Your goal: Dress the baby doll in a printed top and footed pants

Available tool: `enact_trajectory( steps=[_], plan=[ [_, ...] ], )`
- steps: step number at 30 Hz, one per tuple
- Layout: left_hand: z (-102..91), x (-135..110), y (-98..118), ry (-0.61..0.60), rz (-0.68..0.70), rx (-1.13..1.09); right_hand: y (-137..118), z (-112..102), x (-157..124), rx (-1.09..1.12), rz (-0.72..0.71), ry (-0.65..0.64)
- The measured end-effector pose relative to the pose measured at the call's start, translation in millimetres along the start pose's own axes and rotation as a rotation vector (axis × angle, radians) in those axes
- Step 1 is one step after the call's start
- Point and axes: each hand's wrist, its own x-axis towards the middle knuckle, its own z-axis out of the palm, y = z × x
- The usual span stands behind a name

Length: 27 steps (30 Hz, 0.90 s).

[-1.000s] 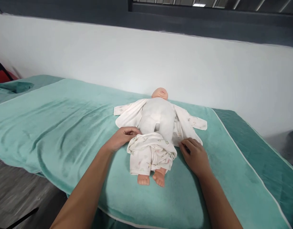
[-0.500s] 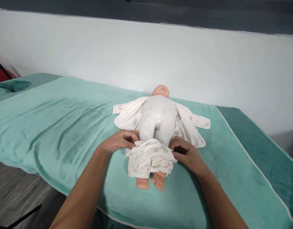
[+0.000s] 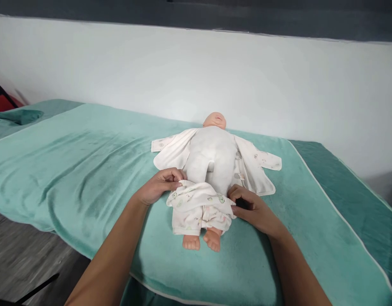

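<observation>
A baby doll (image 3: pixel 211 148) with a grey-white cloth body lies on its back, its feet toward me. Small white printed pants (image 3: pixel 199 208) are bunched around its lower legs, and both bare feet stick out below the cuffs. At the left side of the waistband, my left hand (image 3: pixel 162 183) pinches the fabric between thumb and fingers. My right hand (image 3: pixel 251 208) grips the opposite side of the same waistband. A white printed baby shirt (image 3: pixel 258 170) lies spread open under the doll, its sleeves stretched out to both sides.
The doll rests on a green plush blanket (image 3: pixel 87 161), wrinkled at the left, over a bed. Behind it rises a white wall (image 3: pixel 183 72). A red and black object (image 3: pixel 1 102) is at the far left. Grey wood-look floor (image 3: pixel 20 250) shows at lower left.
My left hand has lifted its side of the waistband slightly up the legs. The right hand stays nearly in place on its side.
</observation>
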Motion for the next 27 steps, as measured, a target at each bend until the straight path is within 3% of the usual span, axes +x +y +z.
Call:
enact_trajectory(
  steps=[3, 9, 13, 16, 19, 27],
  plan=[
    [-1.2, 0.3, -5.3, 0.067, -0.035, -0.029, 4.9, 2.6, -1.4, -0.097, 0.043, 0.091],
    [3.7, 5.9, -6.6, 0.211, 0.013, -0.082, 13.2, 13.6, 10.1, -0.349, 0.049, 0.500],
    [13.7, 15.9, -4.2, 0.302, 0.065, -0.149, 11.6, 19.0, 31.3, -0.400, 0.062, 0.725],
    [20.8, 22.5, -3.1, 0.391, 0.082, -0.184, 12.5, 22.7, 46.6, -0.364, 0.103, 0.810],
    [24.2, 25.0, -3.4, 0.424, 0.056, -0.198, 16.8, 23.2, 53.5, -0.277, 0.150, 0.753],
    [20.6, 24.7, -9.1, 0.391, -0.002, 0.032, 23.4, 4.3, 37.7, 0.117, 0.248, 0.349]
  ],
)
